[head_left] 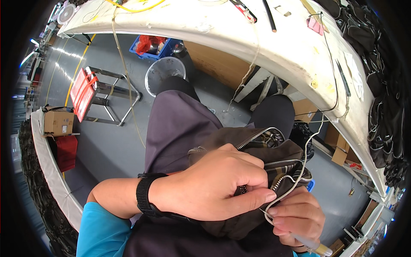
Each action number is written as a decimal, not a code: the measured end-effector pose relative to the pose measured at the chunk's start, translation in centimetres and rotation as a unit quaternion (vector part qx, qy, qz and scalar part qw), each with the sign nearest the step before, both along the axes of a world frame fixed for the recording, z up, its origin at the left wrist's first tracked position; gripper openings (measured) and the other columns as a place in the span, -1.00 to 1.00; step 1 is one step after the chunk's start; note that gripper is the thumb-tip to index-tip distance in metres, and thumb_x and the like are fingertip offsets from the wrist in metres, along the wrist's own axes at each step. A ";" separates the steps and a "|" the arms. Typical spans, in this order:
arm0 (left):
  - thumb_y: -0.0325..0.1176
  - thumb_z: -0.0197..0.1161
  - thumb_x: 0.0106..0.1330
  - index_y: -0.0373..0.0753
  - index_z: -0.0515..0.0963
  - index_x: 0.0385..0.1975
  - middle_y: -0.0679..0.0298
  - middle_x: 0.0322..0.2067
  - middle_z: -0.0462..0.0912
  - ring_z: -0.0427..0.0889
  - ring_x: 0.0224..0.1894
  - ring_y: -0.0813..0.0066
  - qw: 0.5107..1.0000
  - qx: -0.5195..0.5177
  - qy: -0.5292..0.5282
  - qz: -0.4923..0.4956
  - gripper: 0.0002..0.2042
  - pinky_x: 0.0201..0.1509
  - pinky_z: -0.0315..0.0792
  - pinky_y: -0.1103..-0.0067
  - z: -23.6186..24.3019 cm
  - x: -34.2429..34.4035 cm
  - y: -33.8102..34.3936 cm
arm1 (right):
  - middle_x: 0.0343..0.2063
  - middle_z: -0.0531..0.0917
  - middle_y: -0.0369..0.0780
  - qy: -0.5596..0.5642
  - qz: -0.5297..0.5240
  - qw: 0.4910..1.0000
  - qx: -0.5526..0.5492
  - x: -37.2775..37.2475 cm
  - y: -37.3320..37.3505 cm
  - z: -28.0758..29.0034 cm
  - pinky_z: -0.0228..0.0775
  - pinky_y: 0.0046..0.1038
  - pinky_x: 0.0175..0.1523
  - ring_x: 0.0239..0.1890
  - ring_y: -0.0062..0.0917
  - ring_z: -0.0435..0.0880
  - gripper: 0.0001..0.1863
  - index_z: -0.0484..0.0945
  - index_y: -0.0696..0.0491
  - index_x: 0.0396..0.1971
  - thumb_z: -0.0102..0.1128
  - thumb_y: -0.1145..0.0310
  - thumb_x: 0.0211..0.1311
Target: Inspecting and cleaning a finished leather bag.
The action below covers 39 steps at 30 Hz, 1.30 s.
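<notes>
A dark brown cloth bag (239,225) with several metal zippers and a plaid lining lies across my lap. My left hand (218,180), a black strap round its wrist, is closed on the bag's cloth beside a zipper, thumb and forefinger pressed together. Close to that thumb, my right hand (299,216) is closed round a slim hand tool (317,247) with a pale, translucent handle. A thin metal tip shows near its fingers; its exact shape is unclear. Off-white cord (305,160) runs down from the table edge and loops by the right fingertips.
A white-covered table (282,47) curves across the front, with dark bags (372,55) piled at right. Loose cord (123,60) hangs at left. On the floor stand a clear bin (165,70), a blue crate (150,47) and a red-topped stool (83,94).
</notes>
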<state>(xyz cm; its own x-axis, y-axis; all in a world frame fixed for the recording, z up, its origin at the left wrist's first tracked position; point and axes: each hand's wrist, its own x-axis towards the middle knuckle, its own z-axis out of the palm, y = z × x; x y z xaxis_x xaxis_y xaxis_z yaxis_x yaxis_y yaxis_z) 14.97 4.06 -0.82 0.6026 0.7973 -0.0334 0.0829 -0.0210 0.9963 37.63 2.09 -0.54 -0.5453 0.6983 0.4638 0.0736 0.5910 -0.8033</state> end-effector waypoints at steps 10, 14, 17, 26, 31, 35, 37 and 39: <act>-0.39 0.25 0.25 -0.20 0.55 -0.53 0.37 -0.60 0.45 0.45 -0.51 0.43 1.000 -0.009 -0.006 -0.020 -0.88 -0.31 0.15 0.52 -0.1 0.2 0.0 | -0.44 0.67 -0.12 0.075 0.081 0.896 -0.431 0.8 2.0 0.7 0.49 -0.49 -0.29 -0.41 -0.45 0.67 -0.89 0.60 0.23 -0.33 0.19 0.49 0.22; -0.41 0.25 0.25 -0.24 0.53 -0.55 0.34 -0.61 0.46 0.46 -0.54 0.39 0.999 -0.030 -0.036 -0.019 -0.86 -0.35 0.19 0.49 -0.4 0.4 -0.1 | -0.39 0.67 -0.09 0.132 0.056 0.810 -0.569 0.5 1.3 0.9 0.56 -0.51 -0.19 -0.31 -0.46 0.69 -0.86 0.55 0.27 -0.27 0.10 0.50 0.30; -0.41 0.25 0.25 -0.26 0.53 -0.55 0.32 -0.62 0.47 0.46 -0.55 0.36 0.998 -0.039 -0.043 -0.017 -0.85 -0.39 0.22 0.47 -0.6 0.3 -0.4 | -0.39 0.67 -0.10 0.141 0.070 0.785 -0.599 0.6 1.2 0.3 0.58 -0.49 -0.13 -0.27 -0.45 0.70 -0.87 0.52 0.27 -0.25 0.09 0.51 0.31; -0.42 0.22 0.27 -0.28 0.53 -0.54 0.29 -0.62 0.47 0.46 -0.55 0.34 0.998 -0.042 -0.036 -0.027 -0.85 -0.40 0.26 0.45 -1.0 -0.1 -0.6 | -0.41 0.66 -0.12 0.152 0.052 0.803 -0.574 0.0 -0.5 -1.1 0.52 -0.56 -0.21 -0.35 -0.55 0.66 -0.87 0.53 0.23 -0.27 0.11 0.47 0.31; -0.43 0.18 0.29 -0.29 0.47 -0.53 0.27 -0.57 0.45 0.44 -0.50 0.33 0.996 -0.056 -0.057 -0.050 -0.85 -0.37 0.24 0.45 -1.2 -0.5 0.4 | -0.52 0.60 -0.13 0.304 -0.073 0.826 -0.470 0.5 0.3 -1.0 0.44 -0.48 -0.36 -0.49 -0.47 0.56 -0.88 0.47 0.16 -0.33 0.15 0.42 0.26; -0.42 0.20 0.26 -0.28 0.40 -0.53 0.27 -0.55 0.42 0.39 -0.47 0.33 0.993 -0.066 -0.071 -0.060 -0.83 -0.33 0.22 0.45 -1.2 -0.8 0.6 | -0.50 0.50 -0.19 0.286 -0.126 0.864 -0.394 3.9 2.6 -0.4 0.32 -0.47 -0.36 -0.48 -0.54 0.43 -0.84 0.42 0.11 -0.37 0.14 0.34 0.27; -0.41 0.24 0.23 -0.27 0.39 -0.54 0.27 -0.55 0.41 0.38 -0.47 0.33 0.994 -0.060 -0.078 -0.056 -0.82 -0.32 0.21 0.45 -0.9 -0.7 0.4 | -0.41 0.48 -0.19 0.238 -0.194 0.900 -0.311 5.7 4.2 0.0 0.32 -0.48 -0.27 -0.42 -0.57 0.43 -0.86 0.42 0.13 -0.34 0.09 0.37 0.31; -0.39 0.33 0.16 -0.26 0.37 -0.55 0.27 -0.56 0.40 0.37 -0.49 0.32 0.998 -0.004 -0.064 -0.029 -0.77 -0.34 0.21 0.46 -0.6 -0.4 0.2 | -0.31 0.50 -0.21 0.076 -0.288 0.939 -0.171 9.3 6.5 -0.4 0.35 -0.52 -0.19 -0.33 -0.56 0.48 -0.86 0.46 0.17 -0.19 0.01 0.43 0.36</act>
